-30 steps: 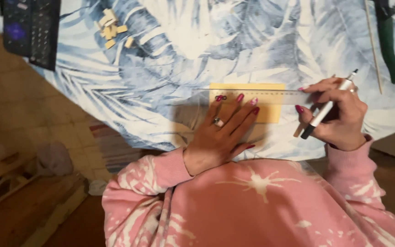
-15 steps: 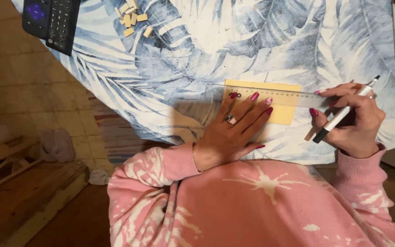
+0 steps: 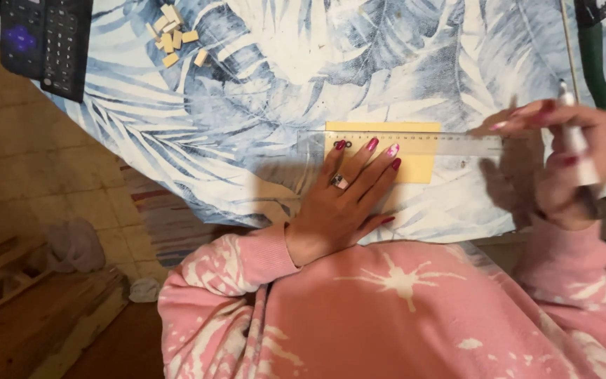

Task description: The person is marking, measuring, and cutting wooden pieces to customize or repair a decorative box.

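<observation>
The person is lining up a clear plastic ruler (image 3: 405,144) across a flat yellow card (image 3: 415,168) that is lying on a tablecloth (image 3: 268,91) printed with blue leaves, near the table's front edge. The left hand (image 3: 341,203) is lying spread and flat, its fingertips (image 3: 372,145) pressing on the ruler and the card beneath it, holding both down. The right hand (image 3: 562,165) is hovering at the ruler's right end, blurred, closed around a white pen (image 3: 575,140) — the tip is hard to make out, and whether a finger is touching the ruler there cannot be told. By the look of it, the step in hand is setting the straightedge before drawing a line; the pen is not yet on the card. The next move would call for steady pressure from the left hand so the ruler is not slipping, and for the pen tip coming down against the ruler's edge. Farther off, small wooden blocks (image 3: 173,36) are lying in a loose cluster, with a dark remote control (image 3: 43,38) at the table's left corner.
</observation>
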